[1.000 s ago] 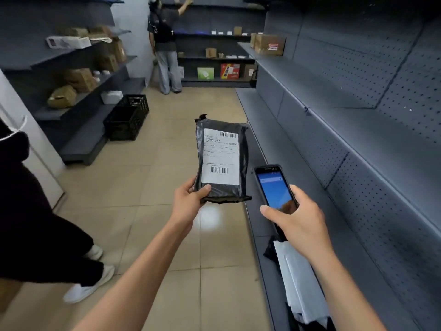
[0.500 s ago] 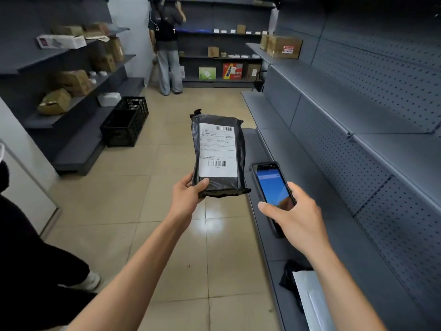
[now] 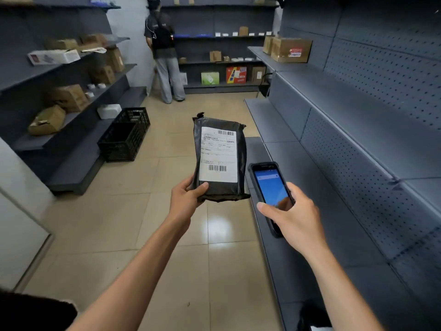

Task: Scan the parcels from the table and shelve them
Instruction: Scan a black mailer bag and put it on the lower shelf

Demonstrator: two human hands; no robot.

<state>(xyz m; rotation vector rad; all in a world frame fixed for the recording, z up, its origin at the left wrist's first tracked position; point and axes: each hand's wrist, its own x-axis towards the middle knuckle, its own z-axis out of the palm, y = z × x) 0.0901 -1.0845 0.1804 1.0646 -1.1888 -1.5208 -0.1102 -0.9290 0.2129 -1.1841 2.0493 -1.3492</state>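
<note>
My left hand [image 3: 186, 199] grips the bottom left corner of a black plastic parcel [image 3: 220, 187], held upright with its white barcode label facing me. My right hand [image 3: 293, 218] holds a black handheld scanner [image 3: 269, 185] with a lit blue screen, just to the right of the parcel and a little lower; my thumb lies along its left edge. Both are held out over the tiled floor, beside the grey shelving [image 3: 334, 144] on the right, whose nearby boards are bare.
A black plastic crate [image 3: 124, 137] stands on the floor at the left, below shelves with cardboard boxes [image 3: 66, 96]. A person [image 3: 164, 56] stands at the far shelving. A brown carton [image 3: 290, 50] sits on the right shelf's far end. A dark bag [image 3: 312, 316] lies on the lowest right board.
I have moved forward along the aisle: the person at my left and the pale parcels on the low right shelf have slid out of view. Parcel and scanner keep their positions in my hands.
</note>
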